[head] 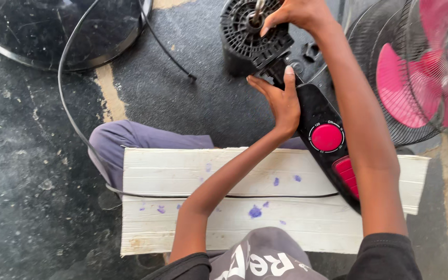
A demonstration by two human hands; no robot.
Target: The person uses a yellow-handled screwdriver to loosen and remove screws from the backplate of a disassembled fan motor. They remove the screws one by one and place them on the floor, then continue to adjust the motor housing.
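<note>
At the far left, a round dark base plate [53,31] lies on the grey floor [22,181], and a thin black cable [71,111] curves from it down past a bent knee in lilac cloth [130,140]. The cable runs on across a white grooved board [182,171], marked with small purple blots, that lies over the person's lap. No holder or vessel shows here; the only cage-like thing is the wire guard at the far right.

Near the middle, the left hand [281,101] has its fingers together and thumb raised, pressed flat against the neck of the black fan body [315,116]. That body is a long, glossy black housing with a round pink dial [326,137] and pink push keys [347,173] below it. Its long axis runs aslant, from the board's right end up and leftward to the ribbed, vented motor housing [250,33] at the top, which faces the camera. The right hand [291,13] sits on top of the motor, fingertips pinched down around the metal shaft [258,9].

At the right stands a wire fan guard [390,72] enclosing pink blades [405,88].
</note>
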